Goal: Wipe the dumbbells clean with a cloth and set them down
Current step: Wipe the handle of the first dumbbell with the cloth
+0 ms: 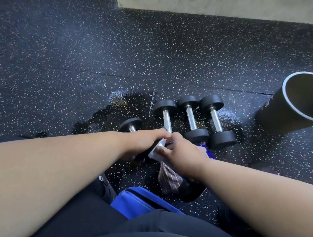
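Four black round-headed dumbbells with chrome handles lie on the dark speckled rubber floor [61, 40], which shows a wet patch [117, 99] just left of them. Three lie side by side, handles roughly parallel and running from far-left to near-right: the rightmost dumbbell [216, 121], the middle dumbbell [192, 118] and the third dumbbell [165, 114]. The fourth, leftmost dumbbell [130, 124] sits nearer the person and is largely covered by the left hand [143, 142].

The left hand's fingers are curled down over that dumbbell's near end and handle; only its far head and a short length of handle show, so the grip appears closed on it, though the fingertips are hidden. The right hand [180, 155] pinches a white cloth [157, 149] between thumb and curled fingers, the cloth pressed against the left hand's side of the work — the two hands touch or nearly touch.

Judgement: wiping of the leftmost dumbbell is in hand. Its long axis runs away from the person, so the cloth must travel along that line, forward from the right hand's fingers toward the exposed far head.

Nearby: a black cylindrical container [298, 107] lying tilted at right, and a blue bag [137, 200] by the knees.
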{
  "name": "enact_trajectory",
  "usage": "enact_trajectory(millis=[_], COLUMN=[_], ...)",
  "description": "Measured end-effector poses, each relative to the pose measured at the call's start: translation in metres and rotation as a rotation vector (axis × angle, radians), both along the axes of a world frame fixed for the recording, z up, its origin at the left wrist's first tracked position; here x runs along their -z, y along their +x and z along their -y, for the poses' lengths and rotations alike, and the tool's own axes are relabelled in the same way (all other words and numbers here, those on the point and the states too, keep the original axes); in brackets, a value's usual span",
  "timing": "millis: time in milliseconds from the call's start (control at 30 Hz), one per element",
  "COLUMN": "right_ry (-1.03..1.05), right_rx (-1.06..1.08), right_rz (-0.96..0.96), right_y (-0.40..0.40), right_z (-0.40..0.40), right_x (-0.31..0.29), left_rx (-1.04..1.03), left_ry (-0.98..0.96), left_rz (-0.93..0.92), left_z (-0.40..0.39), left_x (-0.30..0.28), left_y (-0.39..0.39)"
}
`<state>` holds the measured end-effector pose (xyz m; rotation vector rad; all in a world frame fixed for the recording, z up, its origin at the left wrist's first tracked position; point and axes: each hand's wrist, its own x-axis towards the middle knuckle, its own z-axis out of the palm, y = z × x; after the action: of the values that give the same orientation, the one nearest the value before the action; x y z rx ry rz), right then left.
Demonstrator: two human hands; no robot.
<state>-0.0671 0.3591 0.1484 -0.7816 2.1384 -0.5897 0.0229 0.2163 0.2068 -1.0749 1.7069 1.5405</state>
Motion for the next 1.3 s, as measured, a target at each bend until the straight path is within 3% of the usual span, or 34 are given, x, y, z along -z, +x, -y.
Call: enact_trajectory(millis=[100,167,300,533,700,933,1200,1300], right_ry=[-0.118,-0.163,-0.051,0.161,0.273,0.044,0.45,0.473], right_rx=[0.085,-0.025,-0.184,-0.399,-0.562,-0.349,-0.72,-0.735], right_rz=[-0.069,-0.153,0.025,0.09,0.023,-0.046,-0.08,-0.118], right_y=[0.001,-0.004,-0.017,-0.047,-0.049,-0.023,-0.043,-0.04], right_z=[-0.002,0.001,0.002,-0.006,-0.004,0.004,-0.001,-0.005], right_x=[-0.004,-0.005,-0.004,-0.02,-0.028,-0.017,-0.04,-0.035], left_rx=[0.001,-0.011,0.0,0.046,0.048,0.047,0.061,0.055], left_ry=[0.013,0.005,0.006,-0.033,-0.028,0.009,-0.018,-0.022], left_rz=[-0.005,-0.004,-0.003,0.035,0.034,0.031,0.02,0.015], left_z=[0.0,0.0,0.0,0.0,0.003,0.003,0.006,0.006], left_x=[0.001,0.003,0.003,0.001,0.007,0.008,0.012,0.012], left_y=[0.0,-0.001,-0.001,-0.002,-0.001,-0.001,-0.001,-0.001])
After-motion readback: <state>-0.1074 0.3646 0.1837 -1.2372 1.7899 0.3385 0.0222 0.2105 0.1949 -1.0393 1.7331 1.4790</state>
